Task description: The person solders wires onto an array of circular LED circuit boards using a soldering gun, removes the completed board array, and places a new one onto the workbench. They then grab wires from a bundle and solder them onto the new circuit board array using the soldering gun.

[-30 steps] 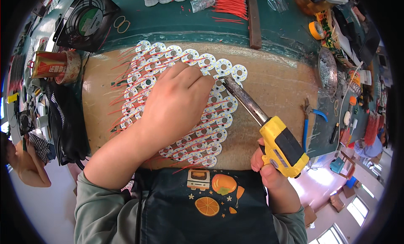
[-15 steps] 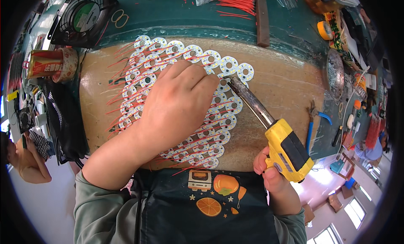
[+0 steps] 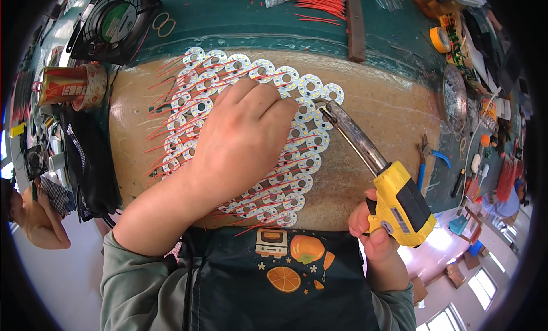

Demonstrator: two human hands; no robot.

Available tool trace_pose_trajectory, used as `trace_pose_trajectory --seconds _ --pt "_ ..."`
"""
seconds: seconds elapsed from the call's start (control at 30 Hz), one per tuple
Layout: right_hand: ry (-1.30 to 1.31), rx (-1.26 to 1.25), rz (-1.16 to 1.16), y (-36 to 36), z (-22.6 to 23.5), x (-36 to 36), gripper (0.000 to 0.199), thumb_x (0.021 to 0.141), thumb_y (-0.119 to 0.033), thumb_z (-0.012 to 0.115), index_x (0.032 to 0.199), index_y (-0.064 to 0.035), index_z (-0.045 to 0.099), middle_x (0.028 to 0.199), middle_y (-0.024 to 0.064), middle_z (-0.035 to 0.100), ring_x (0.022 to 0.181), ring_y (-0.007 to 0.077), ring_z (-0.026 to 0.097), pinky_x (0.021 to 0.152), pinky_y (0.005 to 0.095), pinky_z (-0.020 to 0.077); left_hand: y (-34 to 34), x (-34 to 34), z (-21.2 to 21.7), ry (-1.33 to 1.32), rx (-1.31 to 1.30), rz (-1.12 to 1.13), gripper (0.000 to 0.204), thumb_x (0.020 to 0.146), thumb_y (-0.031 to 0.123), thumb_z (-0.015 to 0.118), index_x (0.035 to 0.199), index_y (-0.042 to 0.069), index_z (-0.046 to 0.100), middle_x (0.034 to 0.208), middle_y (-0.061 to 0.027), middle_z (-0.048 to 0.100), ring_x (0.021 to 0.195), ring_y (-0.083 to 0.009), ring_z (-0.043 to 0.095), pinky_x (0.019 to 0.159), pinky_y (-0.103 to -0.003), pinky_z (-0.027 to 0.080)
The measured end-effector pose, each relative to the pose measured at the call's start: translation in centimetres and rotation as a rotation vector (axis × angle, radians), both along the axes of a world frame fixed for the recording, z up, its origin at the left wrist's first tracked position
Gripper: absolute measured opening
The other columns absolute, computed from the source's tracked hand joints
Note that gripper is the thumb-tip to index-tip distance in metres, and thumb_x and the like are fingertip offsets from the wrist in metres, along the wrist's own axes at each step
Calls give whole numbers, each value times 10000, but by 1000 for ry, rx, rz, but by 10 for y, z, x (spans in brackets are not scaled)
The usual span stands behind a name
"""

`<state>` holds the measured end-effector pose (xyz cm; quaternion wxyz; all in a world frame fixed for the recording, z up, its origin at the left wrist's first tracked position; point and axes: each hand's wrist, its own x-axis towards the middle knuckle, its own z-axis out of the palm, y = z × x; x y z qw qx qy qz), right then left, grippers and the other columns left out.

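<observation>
— What has changed?

— My left hand (image 3: 242, 140) has crept right over the white ring boards (image 3: 251, 134), lying flat on them, fingers loosely bent, gripping nothing. The soldering gun (image 3: 382, 180) has pulled back slightly.

— And the grip?

— My right hand (image 3: 377, 245) is wrapped around its yellow handle; the tip seems to touch the rightmost boards. Bare brown mat (image 3: 399, 120) lies beyond.

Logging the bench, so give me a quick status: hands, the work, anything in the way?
Left hand flat on white round boards. Right hand grips yellow soldering gun, tip at the boards' right edge. Nothing blocking.
</observation>
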<state>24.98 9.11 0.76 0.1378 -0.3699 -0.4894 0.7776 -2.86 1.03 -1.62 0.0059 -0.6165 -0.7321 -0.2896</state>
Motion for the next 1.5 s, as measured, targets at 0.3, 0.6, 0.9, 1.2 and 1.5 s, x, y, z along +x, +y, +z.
trace_pose_trajectory --seconds 0.3,0.6,0.9,1.2,1.5 --pt "-44 17 20 -5 -6 15 866 746 -515 842 1349 -19 467 706 5 481 612 125 489 521 267 404 1 4 -4 -15 56 -44 171 761 5 726 914 42 659 939 -79 611 845 -274 608 750 -384 500" --pt "-81 124 72 -5 -17 28 784 774 -505 820 1292 -22 484 725 6 485 612 119 480 527 266 406 3 5 -6 12 43 -46 167 750 -9 718 890 35 637 924 -85 602 834 -272 600 749 -386 496" --pt "-121 144 117 -3 -14 25 733 783 -497 807 1243 -26 485 732 8 476 625 119 479 533 269 406 5 7 -5 38 47 -48 174 737 -10 716 882 39 634 912 -79 594 826 -267 593 746 -384 495" --pt "-126 173 111 -6 -21 29 769 773 -488 815 1287 -26 477 745 14 477 635 129 482 536 274 409 5 7 -5 51 28 -50 187 728 -3 718 889 41 636 925 -77 591 846 -263 594 755 -382 494" --pt "37 19 -11 -6 -8 13 883 757 -530 826 1368 -23 442 713 7 477 598 128 478 514 269 412 5 8 4 8 -1 -54 177 751 7 720 908 37 643 936 -87 604 855 -282 597 762 -384 497"
